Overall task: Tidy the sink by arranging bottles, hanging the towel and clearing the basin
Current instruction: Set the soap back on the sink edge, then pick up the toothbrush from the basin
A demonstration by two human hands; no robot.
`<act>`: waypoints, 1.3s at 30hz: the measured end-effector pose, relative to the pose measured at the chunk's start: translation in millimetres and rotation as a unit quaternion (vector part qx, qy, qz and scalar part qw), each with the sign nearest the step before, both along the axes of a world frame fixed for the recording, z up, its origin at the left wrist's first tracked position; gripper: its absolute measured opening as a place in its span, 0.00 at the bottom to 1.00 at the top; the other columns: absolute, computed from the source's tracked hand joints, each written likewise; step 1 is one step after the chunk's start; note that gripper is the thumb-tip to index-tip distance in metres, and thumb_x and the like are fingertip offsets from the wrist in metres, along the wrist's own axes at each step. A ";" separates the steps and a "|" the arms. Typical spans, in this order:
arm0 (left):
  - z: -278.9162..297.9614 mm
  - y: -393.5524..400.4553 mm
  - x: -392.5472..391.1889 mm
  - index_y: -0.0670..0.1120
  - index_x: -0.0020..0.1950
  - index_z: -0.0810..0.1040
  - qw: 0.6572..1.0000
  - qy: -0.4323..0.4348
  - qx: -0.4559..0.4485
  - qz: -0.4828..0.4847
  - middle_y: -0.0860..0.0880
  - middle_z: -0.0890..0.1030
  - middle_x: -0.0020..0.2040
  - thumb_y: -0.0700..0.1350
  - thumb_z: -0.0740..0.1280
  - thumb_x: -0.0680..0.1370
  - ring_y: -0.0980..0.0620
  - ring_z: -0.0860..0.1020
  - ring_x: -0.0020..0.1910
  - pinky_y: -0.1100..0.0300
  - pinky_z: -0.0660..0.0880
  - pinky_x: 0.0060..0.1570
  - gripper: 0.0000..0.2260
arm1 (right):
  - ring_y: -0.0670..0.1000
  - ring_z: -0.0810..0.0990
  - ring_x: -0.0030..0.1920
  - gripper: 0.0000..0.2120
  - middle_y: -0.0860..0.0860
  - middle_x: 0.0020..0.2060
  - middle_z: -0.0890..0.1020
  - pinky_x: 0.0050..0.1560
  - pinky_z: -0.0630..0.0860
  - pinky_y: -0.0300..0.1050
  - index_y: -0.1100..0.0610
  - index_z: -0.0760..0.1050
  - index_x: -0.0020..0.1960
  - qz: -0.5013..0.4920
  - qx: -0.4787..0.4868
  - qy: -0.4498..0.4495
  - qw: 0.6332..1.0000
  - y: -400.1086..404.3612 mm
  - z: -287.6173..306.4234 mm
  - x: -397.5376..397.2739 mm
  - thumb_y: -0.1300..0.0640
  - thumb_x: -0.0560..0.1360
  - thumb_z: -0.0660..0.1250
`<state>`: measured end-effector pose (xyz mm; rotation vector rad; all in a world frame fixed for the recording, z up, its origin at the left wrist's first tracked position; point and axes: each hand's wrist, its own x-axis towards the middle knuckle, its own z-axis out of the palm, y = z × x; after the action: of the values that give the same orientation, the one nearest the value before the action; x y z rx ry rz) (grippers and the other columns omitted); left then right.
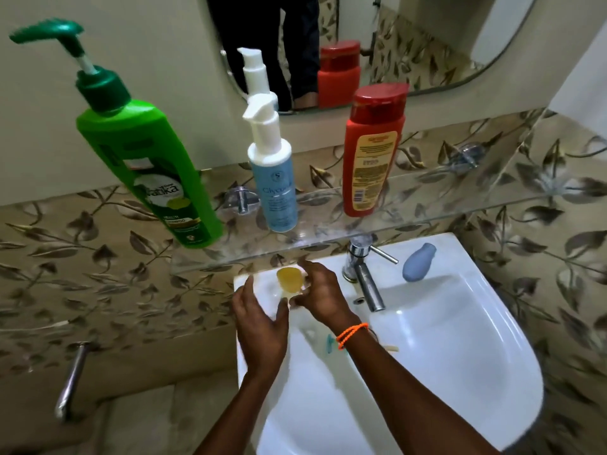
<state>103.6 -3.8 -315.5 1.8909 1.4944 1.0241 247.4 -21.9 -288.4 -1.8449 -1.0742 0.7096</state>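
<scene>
My left hand (261, 326) rests open on the sink (460, 339) rim, fingers spread, gripping nothing. My right hand (320, 295) pinches the yellow soap (289, 280) at the back left corner. On the glass shelf (427, 205) above stand a green bottle (147, 156), a blue bottle (274, 178) and a red bottle (371, 152). A small blue-grey bottle (419, 262) lies beside the tap (363, 274).

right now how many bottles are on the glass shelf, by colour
green pump bottle: 1
blue pump bottle with white top: 1
red flip-cap bottle: 1
total on the glass shelf: 3 (mirror reflections not counted)
</scene>
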 end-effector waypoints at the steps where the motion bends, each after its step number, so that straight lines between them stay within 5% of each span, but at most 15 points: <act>1: -0.3 -15.1 2.3 0.44 0.77 0.69 1.000 -0.008 0.023 0.006 0.41 0.72 0.71 0.43 0.77 0.75 0.40 0.72 0.71 0.50 0.72 0.70 0.32 | 0.55 0.84 0.54 0.32 0.57 0.60 0.83 0.58 0.82 0.52 0.61 0.79 0.66 -0.019 0.006 -0.002 1.000 -9.3 4.4 0.4 0.67 0.63 0.82; 5: 5.6 -65.9 34.5 0.45 0.72 0.74 0.990 -0.026 0.079 -0.112 0.45 0.75 0.67 0.41 0.75 0.76 0.45 0.75 0.68 0.46 0.80 0.63 0.25 | 0.48 0.85 0.45 0.11 0.49 0.50 0.87 0.47 0.81 0.40 0.53 0.83 0.54 -0.190 0.187 -0.112 0.957 -67.3 23.8 45.7 0.63 0.74 0.72; 7: 16.2 -81.2 65.7 0.43 0.69 0.78 0.966 -0.045 0.125 -0.221 0.47 0.77 0.63 0.41 0.73 0.77 0.46 0.77 0.65 0.51 0.79 0.62 0.20 | 0.51 0.83 0.50 0.13 0.50 0.50 0.86 0.50 0.78 0.42 0.53 0.82 0.53 -0.270 0.168 -0.234 0.919 -96.5 29.0 97.3 0.65 0.72 0.69; 11: 38.2 -107.5 133.8 0.45 0.64 0.81 0.924 -0.047 0.151 -0.347 0.48 0.80 0.58 0.41 0.70 0.78 0.48 0.80 0.60 0.58 0.78 0.60 0.14 | 0.62 0.64 0.78 0.29 0.57 0.78 0.67 0.72 0.70 0.52 0.49 0.69 0.76 -0.063 -0.220 -0.369 0.901 -112.4 9.3 181.7 0.61 0.76 0.67; 13: 37.8 -114.7 161.2 0.44 0.63 0.81 0.914 -0.029 0.132 -0.383 0.46 0.82 0.58 0.41 0.69 0.78 0.47 0.80 0.58 0.56 0.79 0.57 0.13 | 0.62 0.58 0.80 0.26 0.55 0.82 0.59 0.75 0.66 0.52 0.49 0.68 0.77 0.029 -0.252 -0.378 0.890 -110.6 -7.3 197.4 0.54 0.80 0.66; 16: 30.1 -116.9 183.4 0.44 0.64 0.80 0.915 -0.019 0.063 -0.397 0.46 0.80 0.59 0.40 0.68 0.79 0.48 0.79 0.60 0.53 0.79 0.58 0.14 | 0.63 0.73 0.67 0.14 0.57 0.75 0.72 0.65 0.74 0.51 0.55 0.79 0.63 0.063 -0.194 -0.396 0.895 -109.4 -16.7 210.9 0.57 0.79 0.66; 18: 24.6 -115.3 191.2 0.44 0.68 0.77 0.920 -0.025 0.010 -0.391 0.46 0.79 0.63 0.39 0.66 0.79 0.46 0.77 0.63 0.49 0.79 0.61 0.17 | 0.61 0.81 0.59 0.11 0.57 0.62 0.83 0.60 0.76 0.51 0.58 0.83 0.57 0.028 -0.101 -0.340 0.935 -114.2 -22.5 217.4 0.64 0.75 0.70; 20: 21.7 -111.7 197.5 0.43 0.73 0.73 0.929 -0.016 -0.024 -0.370 0.44 0.76 0.67 0.37 0.66 0.79 0.45 0.76 0.67 0.47 0.77 0.64 0.21 | 0.56 0.86 0.53 0.13 0.56 0.53 0.87 0.58 0.80 0.47 0.59 0.84 0.56 -0.086 -0.008 -0.183 0.979 -117.9 -21.4 217.4 0.68 0.73 0.74; 24: 20.3 -107.8 210.1 0.43 0.71 0.73 0.938 0.012 -0.056 -0.341 0.44 0.76 0.66 0.38 0.67 0.78 0.44 0.76 0.65 0.48 0.75 0.65 0.21 | 0.53 0.82 0.34 0.18 0.59 0.45 0.84 0.43 0.83 0.49 0.61 0.80 0.60 -0.172 0.022 0.065 0.983 -110.8 -17.5 223.4 0.69 0.72 0.76; 27: 11.4 -118.7 203.9 0.44 0.67 0.77 0.927 0.029 -0.050 -0.370 0.44 0.77 0.65 0.39 0.68 0.79 0.46 0.76 0.66 0.50 0.76 0.65 0.17 | 0.39 0.80 0.31 0.20 0.55 0.43 0.83 0.36 0.78 0.32 0.61 0.81 0.61 -0.136 -0.030 0.010 0.990 -105.2 -23.0 230.0 0.69 0.70 0.78; 29: -1.3 -127.4 191.8 0.44 0.65 0.79 0.924 0.042 -0.057 -0.375 0.45 0.78 0.63 0.40 0.68 0.79 0.47 0.78 0.64 0.52 0.77 0.63 0.14 | 0.39 0.79 0.31 0.22 0.55 0.44 0.83 0.33 0.75 0.27 0.61 0.81 0.63 -0.128 -0.031 0.002 0.991 -104.2 -25.4 230.3 0.69 0.70 0.78; 33: -25.8 -135.0 164.8 0.45 0.62 0.80 0.924 0.064 -0.082 -0.369 0.47 0.78 0.62 0.40 0.69 0.78 0.49 0.79 0.61 0.63 0.72 0.59 0.12 | 0.56 0.82 0.46 0.28 0.60 0.49 0.84 0.49 0.83 0.48 0.60 0.79 0.65 -0.114 -0.048 -0.002 0.992 -105.6 -18.9 228.8 0.69 0.67 0.80; 35: -34.2 -133.9 149.3 0.46 0.60 0.81 0.926 0.072 -0.088 -0.360 0.48 0.79 0.61 0.40 0.69 0.78 0.49 0.79 0.61 0.61 0.73 0.59 0.11 | 0.55 0.81 0.46 0.31 0.56 0.50 0.83 0.50 0.78 0.46 0.59 0.79 0.65 -0.131 -0.056 -0.021 0.990 -110.4 -17.1 225.6 0.66 0.64 0.83; 39: -48.9 -124.0 108.0 0.45 0.55 0.83 0.941 0.126 -0.090 -0.302 0.46 0.82 0.56 0.36 0.69 0.75 0.43 0.80 0.57 0.51 0.77 0.56 0.10 | 0.58 0.81 0.46 0.14 0.56 0.48 0.83 0.50 0.74 0.47 0.61 0.81 0.52 -0.297 0.001 -0.125 0.947 -143.1 -35.2 178.6 0.63 0.68 0.79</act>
<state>211.5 -127.9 -364.4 2.1942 0.9695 0.3625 426.1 -165.0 -323.6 -2.1456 -0.6012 0.1196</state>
